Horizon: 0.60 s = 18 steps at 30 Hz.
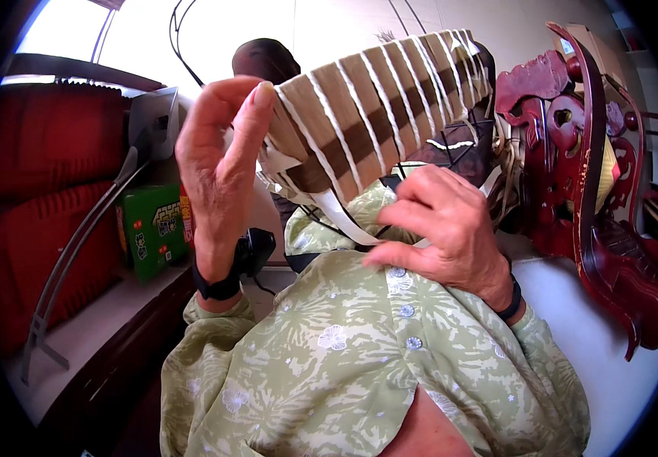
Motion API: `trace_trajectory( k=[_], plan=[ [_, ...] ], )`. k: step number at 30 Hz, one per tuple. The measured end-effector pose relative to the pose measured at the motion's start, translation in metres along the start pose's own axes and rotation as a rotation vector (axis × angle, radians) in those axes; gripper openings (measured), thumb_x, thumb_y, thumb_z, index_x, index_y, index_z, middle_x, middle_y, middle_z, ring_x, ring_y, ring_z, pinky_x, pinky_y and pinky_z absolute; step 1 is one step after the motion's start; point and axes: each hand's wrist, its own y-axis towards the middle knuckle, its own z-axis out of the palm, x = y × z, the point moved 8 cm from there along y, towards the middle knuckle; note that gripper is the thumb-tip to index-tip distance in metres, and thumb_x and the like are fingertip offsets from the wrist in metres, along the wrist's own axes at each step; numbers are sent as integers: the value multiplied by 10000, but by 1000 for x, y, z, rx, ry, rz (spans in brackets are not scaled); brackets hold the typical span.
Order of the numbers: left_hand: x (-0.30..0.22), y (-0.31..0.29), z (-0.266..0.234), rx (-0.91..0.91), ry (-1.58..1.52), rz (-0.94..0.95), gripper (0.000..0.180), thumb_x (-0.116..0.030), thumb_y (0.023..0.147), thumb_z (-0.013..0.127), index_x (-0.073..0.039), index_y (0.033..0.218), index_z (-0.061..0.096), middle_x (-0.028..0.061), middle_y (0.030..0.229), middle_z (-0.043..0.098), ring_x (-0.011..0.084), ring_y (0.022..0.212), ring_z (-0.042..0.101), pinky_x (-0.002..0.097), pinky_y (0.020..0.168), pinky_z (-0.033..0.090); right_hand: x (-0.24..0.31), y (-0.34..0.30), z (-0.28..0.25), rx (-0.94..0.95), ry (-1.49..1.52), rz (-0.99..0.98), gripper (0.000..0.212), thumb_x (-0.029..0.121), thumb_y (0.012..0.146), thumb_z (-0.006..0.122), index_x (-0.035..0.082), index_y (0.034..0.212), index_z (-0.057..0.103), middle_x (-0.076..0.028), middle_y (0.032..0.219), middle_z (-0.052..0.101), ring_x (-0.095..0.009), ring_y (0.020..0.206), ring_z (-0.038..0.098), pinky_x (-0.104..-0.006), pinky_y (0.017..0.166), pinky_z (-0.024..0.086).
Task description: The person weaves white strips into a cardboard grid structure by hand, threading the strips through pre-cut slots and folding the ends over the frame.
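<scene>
A long brown panel (pixel 375 107), like cardboard or thin wood, tilts up in front of my chest. White cord (pixel 353 114) crosses it in several slanted, roughly parallel lines. At the panel's near left corner, my left hand (pixel 226 145) pinches the edge between thumb and fingers, the thumb uppermost. A flat white strip (pixel 338 217) hangs in a curve from the panel's lower left end. It runs to my right hand (pixel 443 225), whose thumb and index finger close around its end below the panel. The fingertips there are partly blurred.
Red cushions (pixel 55 206) and a green box (pixel 150 232) stand at the left, beside a thin curved metal frame (pixel 85 251). Carved dark-red wooden furniture (pixel 588 175) rises at the right. Behind the panel is a dark rounded object (pixel 266 61).
</scene>
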Motion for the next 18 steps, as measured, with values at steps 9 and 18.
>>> trace_trajectory(
  k=[9,18],
  plan=[
    [-51,7,29,152,291,525,204,86,824,673,-34,985,708,97,1072,701,223,962,681,324,861,511,-5,0,-2,-27,-29,33,243,165,690,838,84,895,734,-61,869,672,-312,919,675,-426,895,558],
    [-65,-39,45,491,443,740,566,-466,541,924,-89,892,691,36,852,703,270,930,681,510,1060,339,-4,-3,-24,496,740,277,131,151,904,746,22,880,749,-59,702,686,-156,585,650,-276,529,467]
  ],
)
